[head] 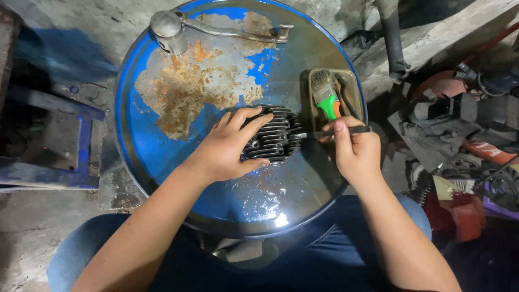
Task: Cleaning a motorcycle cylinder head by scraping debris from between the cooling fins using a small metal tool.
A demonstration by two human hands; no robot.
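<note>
— How many things on the drum?
— 1 finned engine part (275, 135), 1 metal lever (216, 30), 1 tray (316, 116), 1 green-handled brush (326, 97).
— And the drum?
— 1 blue drum (162, 157). 2 hands: left hand (227, 148), right hand (357, 151) holding 1 thin dark tool (330, 132).

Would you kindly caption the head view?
Left hand steadies a finned engine part on a blue drum; right hand holds a thin tool.
</note>
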